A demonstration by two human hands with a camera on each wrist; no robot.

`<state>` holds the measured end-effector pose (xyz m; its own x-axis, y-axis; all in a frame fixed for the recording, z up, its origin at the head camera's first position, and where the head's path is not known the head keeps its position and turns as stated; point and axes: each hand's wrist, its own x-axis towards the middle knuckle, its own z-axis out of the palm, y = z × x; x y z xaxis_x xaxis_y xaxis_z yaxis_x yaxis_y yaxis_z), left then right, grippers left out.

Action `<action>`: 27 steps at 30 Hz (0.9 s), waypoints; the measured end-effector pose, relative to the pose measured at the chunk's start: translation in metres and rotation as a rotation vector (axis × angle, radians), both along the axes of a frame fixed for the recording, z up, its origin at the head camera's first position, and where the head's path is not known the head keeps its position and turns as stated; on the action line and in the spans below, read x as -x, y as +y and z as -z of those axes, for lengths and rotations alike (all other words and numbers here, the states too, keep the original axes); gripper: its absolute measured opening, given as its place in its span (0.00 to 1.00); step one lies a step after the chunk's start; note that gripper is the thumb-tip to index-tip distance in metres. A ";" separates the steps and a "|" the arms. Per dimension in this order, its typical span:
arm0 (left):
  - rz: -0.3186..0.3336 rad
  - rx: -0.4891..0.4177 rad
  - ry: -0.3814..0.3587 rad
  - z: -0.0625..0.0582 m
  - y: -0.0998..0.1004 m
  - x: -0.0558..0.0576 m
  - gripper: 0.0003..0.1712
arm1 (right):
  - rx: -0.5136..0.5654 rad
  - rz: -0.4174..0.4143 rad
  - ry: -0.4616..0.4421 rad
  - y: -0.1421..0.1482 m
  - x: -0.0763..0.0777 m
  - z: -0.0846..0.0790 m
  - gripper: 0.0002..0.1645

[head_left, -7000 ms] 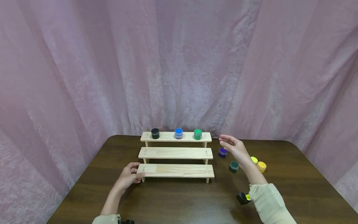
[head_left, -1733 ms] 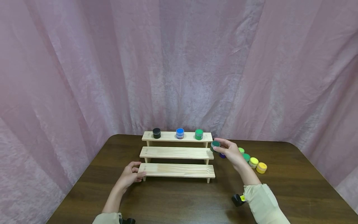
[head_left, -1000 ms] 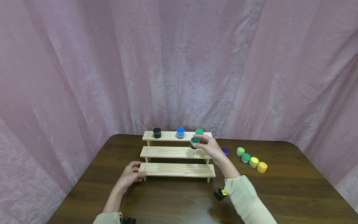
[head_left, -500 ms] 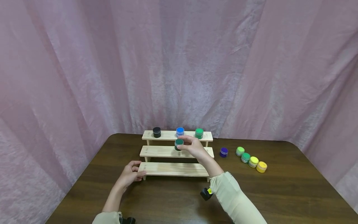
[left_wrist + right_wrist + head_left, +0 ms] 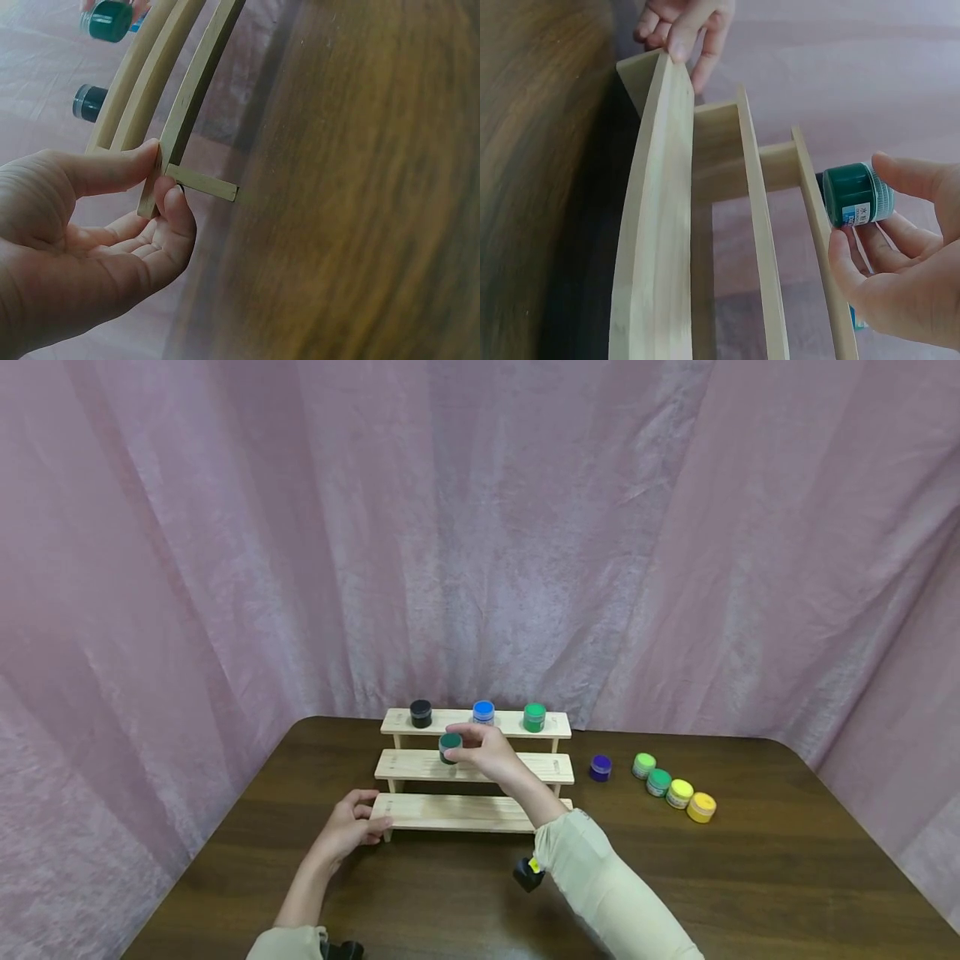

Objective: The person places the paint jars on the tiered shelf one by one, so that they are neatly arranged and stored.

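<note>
My right hand pinches a dark green paint jar between thumb and fingers, over the middle tier of a three-tier wooden rack. In the right wrist view the jar is seen from the side, with a label on it. Thumb and fingers of my left hand grip the left end of the lowest tier, as the left wrist view also shows for the left hand. On the top tier stand a black jar, a blue jar, partly behind my right hand, and a green jar.
Right of the rack stands a purple jar. Farther right, a slanting row holds a light green jar, a green jar, a yellow jar and an orange-yellow jar. A pink curtain hangs behind the table.
My right hand picked the dark green jar up from the table and carried it left, from the rack's right side to over the middle tier. The left hand has kept its grip.
</note>
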<state>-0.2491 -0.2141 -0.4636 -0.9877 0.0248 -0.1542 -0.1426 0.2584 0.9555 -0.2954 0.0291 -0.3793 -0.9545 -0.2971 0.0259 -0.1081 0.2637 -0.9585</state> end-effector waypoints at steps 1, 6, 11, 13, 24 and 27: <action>-0.001 0.001 0.000 0.000 0.000 0.000 0.33 | -0.001 -0.007 0.003 -0.002 0.001 0.000 0.27; -0.002 0.007 -0.005 -0.001 0.000 0.001 0.33 | 0.005 -0.014 0.004 -0.009 0.004 0.001 0.27; -0.005 0.012 -0.006 -0.001 0.000 0.000 0.34 | 0.016 -0.007 -0.005 -0.017 0.006 0.003 0.26; -0.005 0.012 -0.005 -0.001 -0.001 0.000 0.34 | 0.019 -0.008 -0.010 -0.021 0.007 0.005 0.26; -0.004 0.011 -0.012 -0.001 -0.001 0.000 0.33 | 0.016 -0.026 -0.008 -0.043 0.009 0.015 0.26; 0.005 0.008 -0.009 -0.002 -0.001 0.000 0.34 | 0.021 -0.019 -0.012 -0.048 0.009 0.017 0.25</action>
<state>-0.2492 -0.2147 -0.4618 -0.9862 0.0285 -0.1631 -0.1498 0.2667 0.9521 -0.3046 -0.0188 -0.3961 -0.9491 -0.3143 0.0214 -0.1017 0.2415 -0.9651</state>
